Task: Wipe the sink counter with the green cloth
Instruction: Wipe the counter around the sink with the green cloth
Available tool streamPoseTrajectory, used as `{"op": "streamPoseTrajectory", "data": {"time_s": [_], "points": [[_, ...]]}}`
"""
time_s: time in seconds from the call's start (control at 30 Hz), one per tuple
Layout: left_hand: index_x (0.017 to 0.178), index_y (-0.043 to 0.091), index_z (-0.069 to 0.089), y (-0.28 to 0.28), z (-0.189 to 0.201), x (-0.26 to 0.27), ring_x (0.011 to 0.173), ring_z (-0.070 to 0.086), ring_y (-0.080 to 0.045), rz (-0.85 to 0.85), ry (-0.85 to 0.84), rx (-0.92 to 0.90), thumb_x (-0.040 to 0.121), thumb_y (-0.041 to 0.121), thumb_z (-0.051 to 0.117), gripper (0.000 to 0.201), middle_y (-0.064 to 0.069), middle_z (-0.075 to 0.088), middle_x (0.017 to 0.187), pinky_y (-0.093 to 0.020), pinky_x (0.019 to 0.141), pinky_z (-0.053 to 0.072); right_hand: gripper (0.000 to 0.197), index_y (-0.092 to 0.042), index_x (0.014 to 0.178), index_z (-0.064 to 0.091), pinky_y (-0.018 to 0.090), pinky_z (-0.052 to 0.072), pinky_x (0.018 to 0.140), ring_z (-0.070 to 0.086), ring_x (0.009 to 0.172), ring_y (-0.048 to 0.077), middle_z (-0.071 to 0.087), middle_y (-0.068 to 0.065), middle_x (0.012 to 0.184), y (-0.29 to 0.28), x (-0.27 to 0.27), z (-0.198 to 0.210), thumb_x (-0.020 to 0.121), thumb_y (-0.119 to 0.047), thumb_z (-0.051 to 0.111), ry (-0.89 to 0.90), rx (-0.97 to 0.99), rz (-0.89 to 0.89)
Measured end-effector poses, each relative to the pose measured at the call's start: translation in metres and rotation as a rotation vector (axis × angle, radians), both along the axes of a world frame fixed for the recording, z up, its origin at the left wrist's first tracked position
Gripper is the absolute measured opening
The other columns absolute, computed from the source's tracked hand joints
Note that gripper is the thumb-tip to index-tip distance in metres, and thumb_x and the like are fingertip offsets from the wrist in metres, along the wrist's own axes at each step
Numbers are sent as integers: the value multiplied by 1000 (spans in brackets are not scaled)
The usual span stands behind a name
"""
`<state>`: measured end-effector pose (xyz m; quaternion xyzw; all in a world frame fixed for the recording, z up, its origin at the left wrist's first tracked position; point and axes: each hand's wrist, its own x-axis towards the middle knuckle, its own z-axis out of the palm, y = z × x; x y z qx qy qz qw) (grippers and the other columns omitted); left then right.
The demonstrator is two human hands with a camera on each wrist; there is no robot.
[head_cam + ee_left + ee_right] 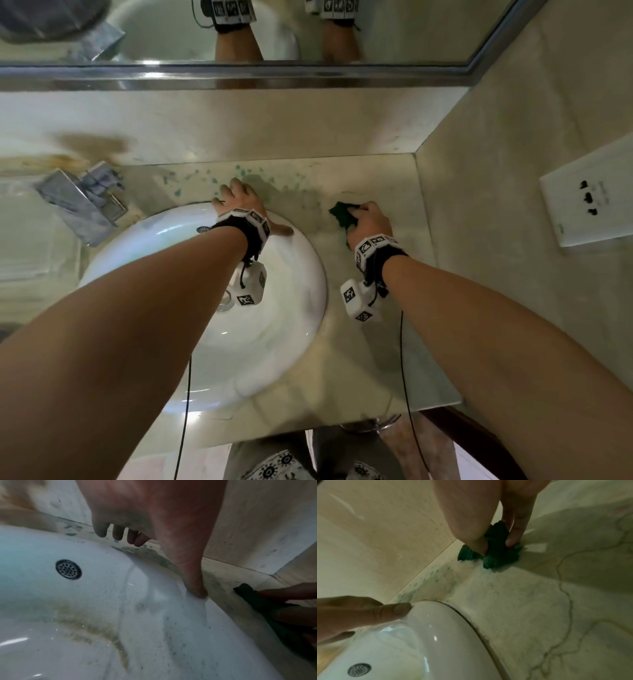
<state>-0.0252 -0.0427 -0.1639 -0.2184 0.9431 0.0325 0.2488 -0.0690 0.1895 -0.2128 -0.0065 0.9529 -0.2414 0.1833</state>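
A bunched dark green cloth (pixel 343 215) lies on the pale marble counter (pixel 376 342) to the right of the basin, about a hand's width from the back wall. My right hand (pixel 368 221) pinches the green cloth (pixel 494 553) between thumb and fingers and presses it down on the counter (pixel 539 601). My left hand (pixel 239 202) rests open over the far rim of the white basin (pixel 291 342), fingers spread toward the back wall, thumb on the rim of the basin (pixel 171 628). Green spots (pixel 205 178) dot the counter behind the basin.
A chrome tap (pixel 82 198) stands at the basin's back left. A mirror (pixel 239 34) with a metal frame hangs above the back wall. On the right wall is a white socket plate (pixel 589 192). The basin's overflow grille (pixel 68 569) sits in its far wall.
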Motion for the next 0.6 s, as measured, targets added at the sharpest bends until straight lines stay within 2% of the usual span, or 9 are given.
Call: {"op": "streamPoseTrajectory", "data": {"time_s": [0.13,0.27,0.37,0.5,0.6], "points": [[136,1,38,-5,-2,3,117,40,-34,61,-40,25,40,95,59,136,-14,39,123,-47,100,37,45,-13,134,54,36,48,97,54,108,35,45,9,133,-4,-1,2,88,-14,56,19,53,12],[141,2,34,-8,-3,1,126,37,-37,64,-58,49,43,93,61,137,-15,38,132,-52,105,34,44,-8,133,52,37,49,94,54,107,37,49,11,131,-6,-3,3,89,-12,55,33,15,-6],[142,2,33,-8,-1,-1,128,35,-38,67,-78,64,43,92,62,137,-15,35,136,-54,107,32,42,-8,131,50,33,49,90,54,107,36,53,10,128,-12,-6,5,89,-11,56,29,-6,-46],[142,2,34,-8,-2,0,128,34,-38,63,-77,85,44,91,63,136,-15,34,136,-55,108,31,41,-10,129,47,38,51,89,54,108,36,54,11,127,-28,-13,6,89,-12,56,-8,-37,-80],[142,2,34,-9,-2,0,128,34,-38,60,-79,89,44,91,63,136,-15,34,136,-55,108,31,38,-9,125,50,36,52,85,55,105,36,55,11,124,-37,-16,4,88,-12,57,19,-16,-16]]}}
